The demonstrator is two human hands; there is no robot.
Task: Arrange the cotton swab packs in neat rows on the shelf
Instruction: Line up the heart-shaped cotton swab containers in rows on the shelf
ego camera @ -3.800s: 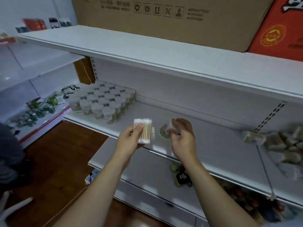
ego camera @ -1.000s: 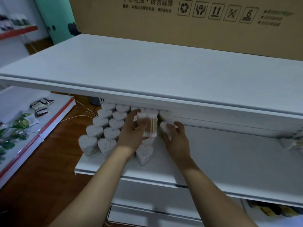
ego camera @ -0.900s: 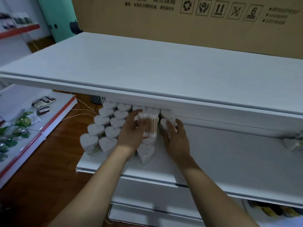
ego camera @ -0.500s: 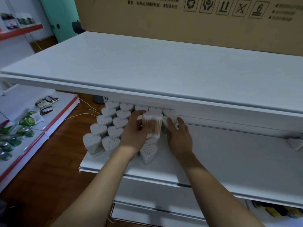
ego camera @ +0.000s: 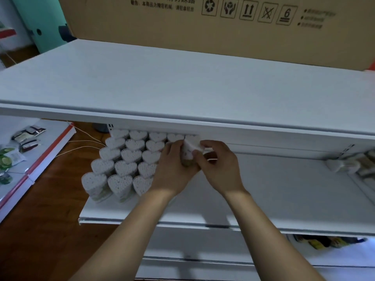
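setting a pack into the back row

head view: both hands meet at the right end of the block of heart-shaped cotton swab packs (ego camera: 123, 157), which stands in rows at the left end of the middle shelf (ego camera: 284, 199), running from its front edge to its back edge. the left hand (ego camera: 172, 169) and the right hand (ego camera: 219, 167) have fingers curled around one upright pack (ego camera: 190, 148), gripping it from either side; it sits near the back edge, just right of the last pack in the back row. whether its base already touches the shelf is hard to tell, since the fingers cover it. more loose packs (ego camera: 343, 165) lie at the far right of the shelf, well apart from the block. an upper shelf (ego camera: 182, 88) overhangs the back rows and carries a cardboard box (ego camera: 203, 27).

the step in hand looks like placing this pack to extend the rows rightward. the next move likely calls for seating it flush against its neighbour, heart aligned with the others, then letting go without nudging the row.
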